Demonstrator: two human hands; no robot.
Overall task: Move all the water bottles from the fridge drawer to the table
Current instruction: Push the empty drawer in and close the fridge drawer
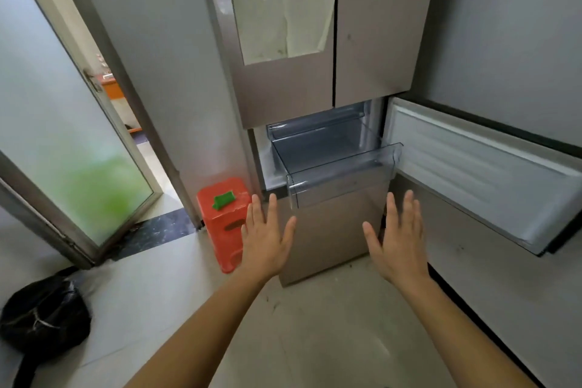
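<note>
Head view: your left hand (pixel 264 239) and right hand (pixel 398 242) hover apart before the fridge drawer (pixel 340 181), each grip spread, holding nothing. No water bottles visible; drawer looks empty, desk out of frame. Drawer is clear, glossy, thin plastic: shove it unevenly and it may skew and jam. The open door (pixel 482 173), with its ribbed white liner, could catch your right arm.

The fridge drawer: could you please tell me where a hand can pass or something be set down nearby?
The clear drawer looks bare inside, open from above. Floor tiles between the black bag and the left hand lie free. Crowded: the red stool flanks the drawer's left, the open door its right.
</note>
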